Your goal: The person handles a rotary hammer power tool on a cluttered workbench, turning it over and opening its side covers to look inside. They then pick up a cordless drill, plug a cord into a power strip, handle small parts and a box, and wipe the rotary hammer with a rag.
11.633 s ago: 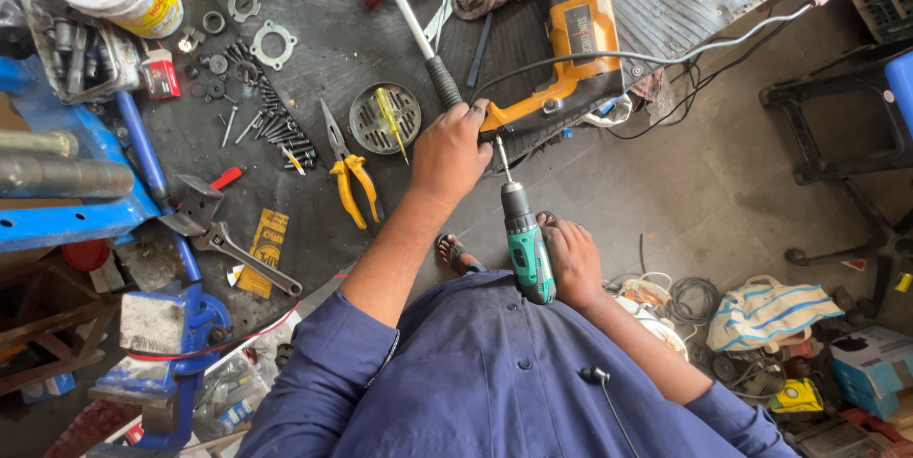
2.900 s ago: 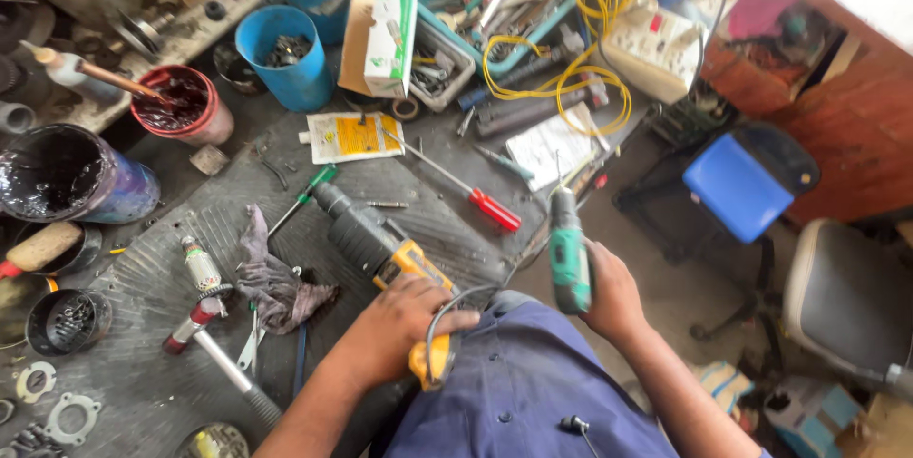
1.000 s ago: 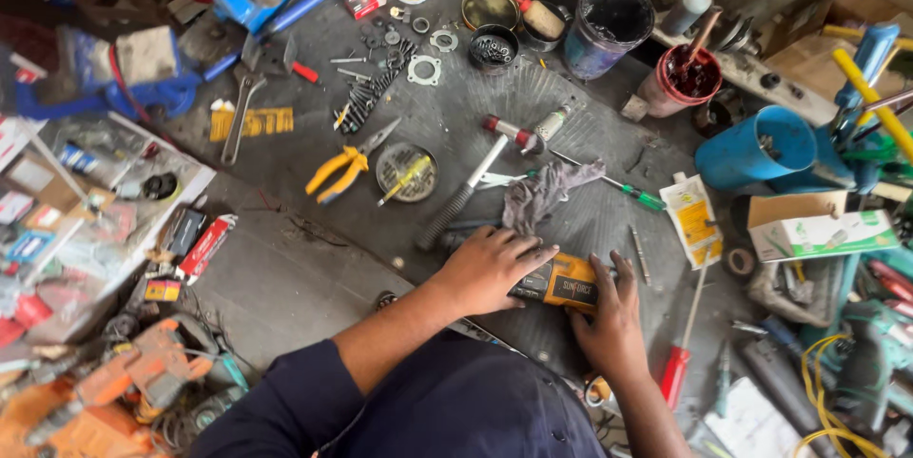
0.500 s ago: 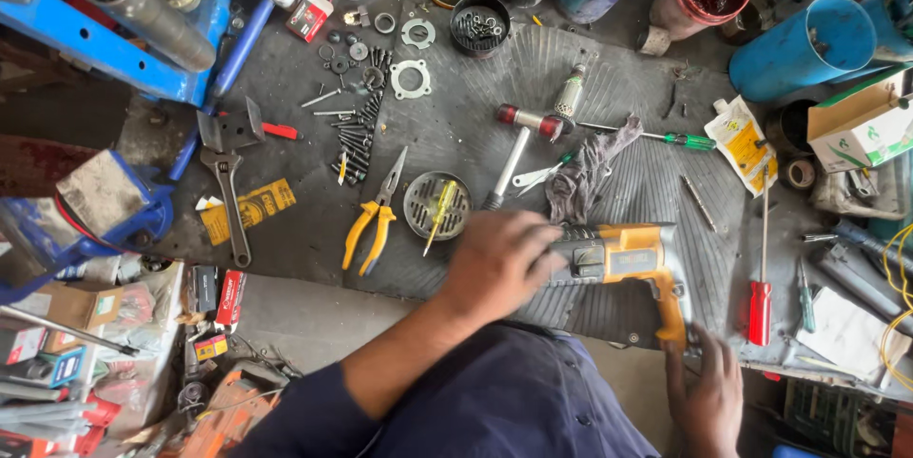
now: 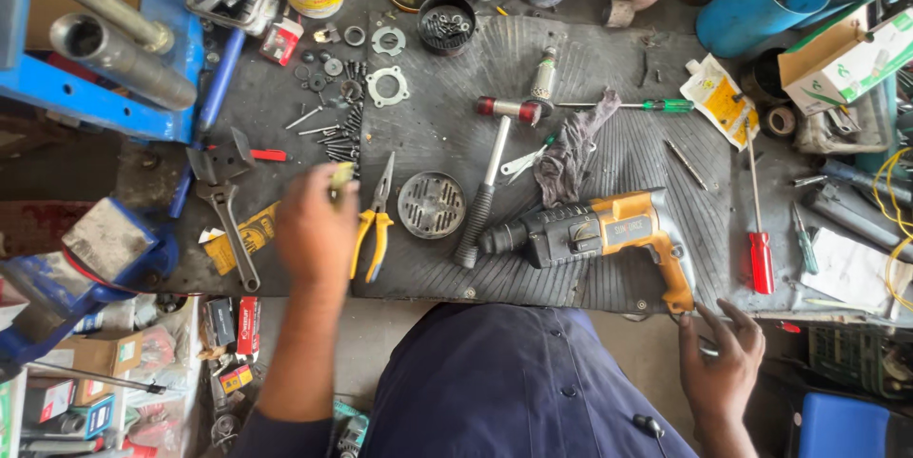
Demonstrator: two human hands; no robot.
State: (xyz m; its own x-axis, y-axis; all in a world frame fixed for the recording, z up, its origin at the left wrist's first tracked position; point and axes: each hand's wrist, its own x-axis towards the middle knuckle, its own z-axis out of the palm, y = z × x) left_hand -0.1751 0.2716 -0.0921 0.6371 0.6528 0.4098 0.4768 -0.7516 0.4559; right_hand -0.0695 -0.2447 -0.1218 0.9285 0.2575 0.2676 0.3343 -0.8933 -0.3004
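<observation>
The small yellowish-green piece (image 5: 340,175) pinched in my left hand (image 5: 316,230) looks like the handle end of a slim tool, though most of it is hidden behind my fingers and blurred, so I cannot tell just what it is. I judge it light and stiff, easy to carry in a fingertip pinch, but slick enough to twist if I grip only its tip, so taking it further down the body would be surer. It sits above the dark ribbed mat on the counter (image 5: 609,268), just left of the yellow-handled pliers (image 5: 374,220) and near the scattered screws (image 5: 340,139). A round slotted metal disc (image 5: 431,204) lies beyond the pliers, then the hammer (image 5: 490,182). The yellow and black power drill (image 5: 594,230) rests on the mat; it looks heavy and is best taken by its pistol handle. My right hand (image 5: 723,363) hangs below the counter edge, fingers loosely spread, holding nothing.
</observation>
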